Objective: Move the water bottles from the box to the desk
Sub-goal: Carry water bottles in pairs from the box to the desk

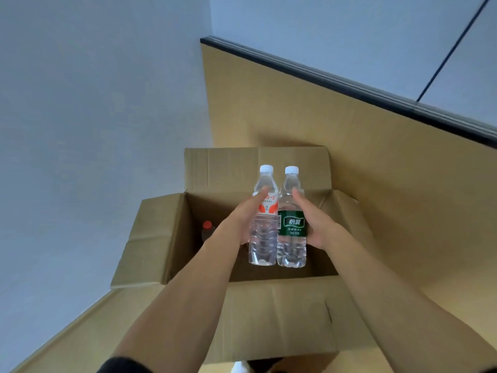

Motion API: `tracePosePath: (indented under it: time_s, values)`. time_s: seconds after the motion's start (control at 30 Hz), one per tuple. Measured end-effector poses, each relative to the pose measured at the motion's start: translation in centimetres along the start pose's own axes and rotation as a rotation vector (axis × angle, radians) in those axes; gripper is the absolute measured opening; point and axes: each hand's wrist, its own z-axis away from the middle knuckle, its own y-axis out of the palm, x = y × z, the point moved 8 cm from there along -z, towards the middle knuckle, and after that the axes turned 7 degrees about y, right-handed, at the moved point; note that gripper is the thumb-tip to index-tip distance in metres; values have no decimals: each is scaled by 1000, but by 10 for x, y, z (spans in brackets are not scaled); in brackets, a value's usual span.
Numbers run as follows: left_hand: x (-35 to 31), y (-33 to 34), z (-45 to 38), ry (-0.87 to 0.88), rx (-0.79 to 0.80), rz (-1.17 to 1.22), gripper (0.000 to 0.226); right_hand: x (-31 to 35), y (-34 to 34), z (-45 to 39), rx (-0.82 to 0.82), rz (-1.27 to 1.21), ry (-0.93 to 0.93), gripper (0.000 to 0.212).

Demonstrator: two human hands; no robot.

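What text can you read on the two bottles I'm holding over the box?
"怡寶": white letters on the green label of the right bottle; the smaller lines under it are too blurred.
"哈哈": red, partly hidden by a finger, on the white and orange label of the left bottle; small print unreadable.

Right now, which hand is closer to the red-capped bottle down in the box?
Left. The left hand is just beside the red-capped bottle; the right hand is farther, past both held bottles.

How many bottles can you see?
3. One with an orange label in the left hand, one with a green label in the right hand, and a red-capped one inside the box. More may be hidden.
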Motion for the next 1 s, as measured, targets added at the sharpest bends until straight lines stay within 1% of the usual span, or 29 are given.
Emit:
tracePosePath:
  time_s: [0.1,0.27,0.37,0.43,0.57,0.7,0.8,0.9,1.0]
  values:
    - [3,-12,3,-11,18,10,52,-8,9,-8,25,-34,29,64]
    - [6,-43,-2,-20,-39,35,48,-5,28,-24,35,-42,34,53]
    - [9,-55,-7,-13,-90,63,49,-9,32,-34,5,-76,58,54]
    - [10,-62,-10,-1,-118,32,50,-13,31,-41,-12,-106,69,59]
    - [10,-72,-18,16,-125,27,50,-9,34,-56,-30,-146,64,68]
    - [14,-80,-23,23,-157,-8,48,-12,39,-72,-9,-136,53,63]
    - [22,-88,-22,25,-177,-24,52,-20,47,-75,4,-130,59,59]
    - [30,-85,-16,16,-142,19,54,-28,51,-66,23,-138,62,57]
    - [27,-78,-3,-7,-116,-54,51,-28,48,-52,8,-134,38,54]
